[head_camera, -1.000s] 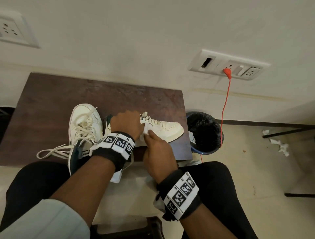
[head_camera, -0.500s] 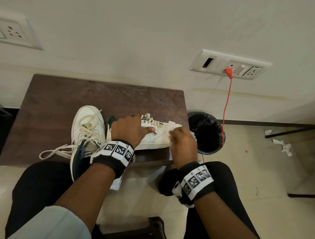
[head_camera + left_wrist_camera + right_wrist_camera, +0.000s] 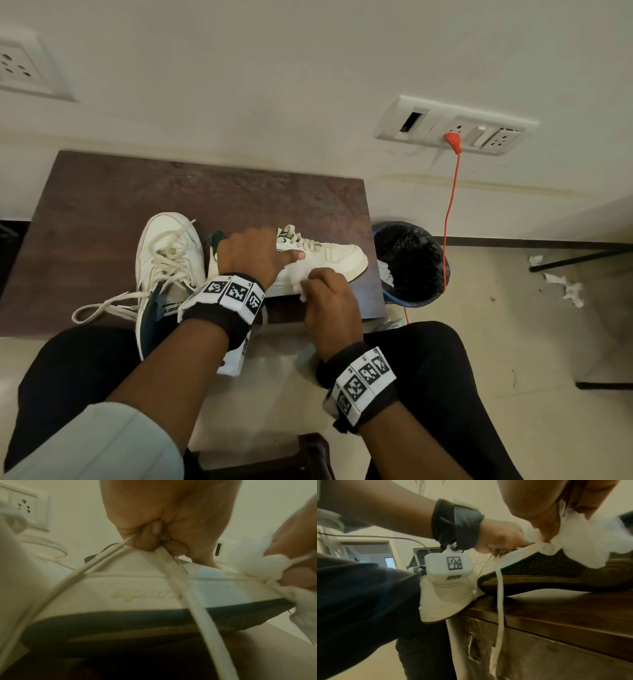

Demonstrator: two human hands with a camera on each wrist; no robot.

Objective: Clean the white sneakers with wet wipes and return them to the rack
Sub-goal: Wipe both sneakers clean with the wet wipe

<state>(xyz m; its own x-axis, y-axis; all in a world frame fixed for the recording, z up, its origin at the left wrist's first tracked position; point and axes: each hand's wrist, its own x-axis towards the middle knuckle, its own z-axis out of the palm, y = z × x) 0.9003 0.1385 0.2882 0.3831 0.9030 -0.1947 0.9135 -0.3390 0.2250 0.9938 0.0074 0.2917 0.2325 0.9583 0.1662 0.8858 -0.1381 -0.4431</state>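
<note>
Two white sneakers lie on the brown table [image 3: 102, 212]. The left sneaker [image 3: 168, 260] sits upright with loose laces. The right sneaker [image 3: 332, 258] is tipped on its side, toe pointing right, dark sole [image 3: 539, 566] towards me. My left hand [image 3: 257, 257] grips it at the collar, fingers [image 3: 150, 536] curled over the edge and laces, thumb along its side. My right hand [image 3: 330, 294] pinches a crumpled white wet wipe [image 3: 297, 278] and presses it against the sneaker's side [image 3: 137, 588] near the sole edge. The wipe [image 3: 590, 540] bunches under my fingers.
A bin with a black liner [image 3: 411, 263] stands just right of the table. An orange cable [image 3: 451, 205] hangs from the wall socket panel [image 3: 455, 126] behind it. Crumpled tissues [image 3: 565, 287] lie on the floor at the right. My knees flank the table's front edge [image 3: 556, 615].
My right hand slid the wipe out to the sneaker's toe, then back left to the middle of its side. My left hand stayed on the collar.
</note>
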